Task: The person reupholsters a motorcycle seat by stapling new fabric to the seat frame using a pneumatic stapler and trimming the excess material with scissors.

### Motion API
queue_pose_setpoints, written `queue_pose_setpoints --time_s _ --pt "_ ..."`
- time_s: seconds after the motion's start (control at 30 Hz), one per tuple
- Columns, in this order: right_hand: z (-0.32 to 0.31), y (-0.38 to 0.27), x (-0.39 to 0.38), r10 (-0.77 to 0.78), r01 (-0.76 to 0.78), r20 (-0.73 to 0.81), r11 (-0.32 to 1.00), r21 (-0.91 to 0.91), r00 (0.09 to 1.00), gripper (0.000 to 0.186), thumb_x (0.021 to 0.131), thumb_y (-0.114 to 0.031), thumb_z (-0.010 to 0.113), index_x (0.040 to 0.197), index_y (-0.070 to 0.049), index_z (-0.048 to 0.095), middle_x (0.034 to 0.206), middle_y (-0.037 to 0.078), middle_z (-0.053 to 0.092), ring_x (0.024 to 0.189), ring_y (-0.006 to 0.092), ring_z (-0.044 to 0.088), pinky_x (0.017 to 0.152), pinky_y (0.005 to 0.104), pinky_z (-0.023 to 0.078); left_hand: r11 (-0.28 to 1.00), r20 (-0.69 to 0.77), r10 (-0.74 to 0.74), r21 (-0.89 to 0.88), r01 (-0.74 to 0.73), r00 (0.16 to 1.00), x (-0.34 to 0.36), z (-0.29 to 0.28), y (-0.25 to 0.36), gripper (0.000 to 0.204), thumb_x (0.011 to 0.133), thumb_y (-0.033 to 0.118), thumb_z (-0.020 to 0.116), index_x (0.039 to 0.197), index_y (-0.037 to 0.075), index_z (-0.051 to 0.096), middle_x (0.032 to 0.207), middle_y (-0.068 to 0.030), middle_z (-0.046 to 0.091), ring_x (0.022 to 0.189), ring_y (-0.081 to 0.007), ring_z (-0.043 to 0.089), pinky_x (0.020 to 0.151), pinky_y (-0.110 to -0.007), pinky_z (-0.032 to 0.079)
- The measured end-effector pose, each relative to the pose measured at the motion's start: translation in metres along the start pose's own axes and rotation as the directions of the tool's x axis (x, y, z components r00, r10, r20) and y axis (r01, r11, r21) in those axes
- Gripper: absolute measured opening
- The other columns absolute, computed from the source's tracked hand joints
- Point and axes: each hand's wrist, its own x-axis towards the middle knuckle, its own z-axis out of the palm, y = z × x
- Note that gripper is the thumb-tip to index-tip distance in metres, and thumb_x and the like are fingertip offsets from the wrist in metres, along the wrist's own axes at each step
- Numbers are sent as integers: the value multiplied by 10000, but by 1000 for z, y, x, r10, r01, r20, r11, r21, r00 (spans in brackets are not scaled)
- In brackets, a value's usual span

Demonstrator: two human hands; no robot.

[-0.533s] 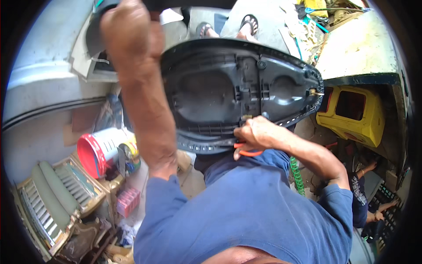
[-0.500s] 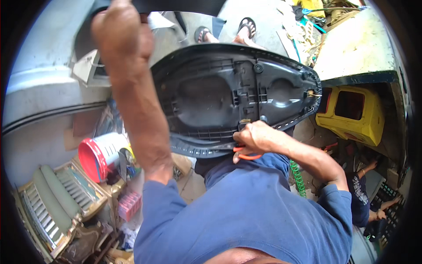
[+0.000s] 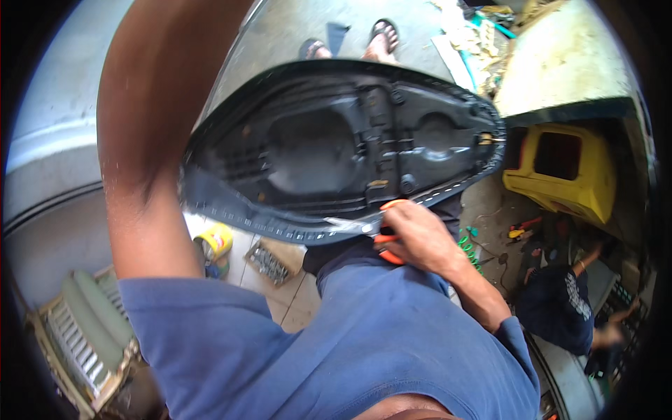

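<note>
A black motorcycle seat (image 3: 315, 150) lies underside up across my lap, its moulded base with ribs and hollows facing me. Pale staple-like marks run along its near rim. My right hand (image 3: 425, 238) is closed on orange-handled scissors (image 3: 346, 225), whose blades point left along that near rim. From the looks of it the blades are close together, though motion smears them. My left arm (image 3: 154, 147) reaches up past the seat's left end; the hand itself is beyond the top of the picture.
Someone in dark clothes (image 3: 560, 308) crouches at the right. A yellow plastic housing (image 3: 591, 175) stands under a bench there. At the lower left are a wooden frame with grey padding (image 3: 87, 329) and a small box of metal bits (image 3: 271, 262). Sandalled feet (image 3: 381, 38) show beyond the seat.
My left hand, seen earlier closed at the upper left beside something black, has moved up out of view. The seat appears shifted slightly left. The scissors stay in my right hand at the near rim.
</note>
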Motion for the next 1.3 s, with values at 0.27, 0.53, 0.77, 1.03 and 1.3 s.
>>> queue_pose_setpoints --time_s 0.27,0.53,0.77,1.03,1.3 --pt "23 36 -60 118 -75 -275 984 163 954 558 711 -256 946 1096 -10 627 897 136 645 788 304 657 715 380 547 513 416 -610 -442 736 674 -260 213 -182 746 1049 643 416 1506 66 542 1458 -177 614 1359 -332 569 1179 -425 401" --pt "-62 100 37 344 38 -643 864 503 684 507 946 -190 780 1356 23 570 1340 187 675 1219 269 684 1014 365 530 15 136 -871 -953 303 471 -366 352 -14 746 1086 632 376 1325 -34 611 1174 -104 708 1069 -244 667 977 -370 522" --pt "-126 88 91 337 -66 -816 935 348 469 520 851 -274 886 1190 32 637 968 144 731 869 238 744 737 361 578 269 -236 -963 -832 485 130 -130 309 209 643 1031 242 599 1553 -27 336 1498 -317 440 1421 -424 432 1184 -498 341" --pt "-110 92 -7 584 -204 -623 794 573 521 338 953 -155 761 1196 45 637 1047 106 740 910 133 715 805 287 591 963 -304 -119 -267 36 945 -115 302 215 616 896 568 696 1402 223 628 1479 -112 549 1398 -327 490 1183 -621 304" --pt "-90 10 -67 753 -245 -439 603 759 490 286 1004 -138 699 1228 33 649 928 53 723 778 81 669 685 233 556 978 -207 34 -196 -76 978 -111 286 208 449 894 282 714 1334 201 670 1387 -135 600 1251 -306 585 985 -482 475"
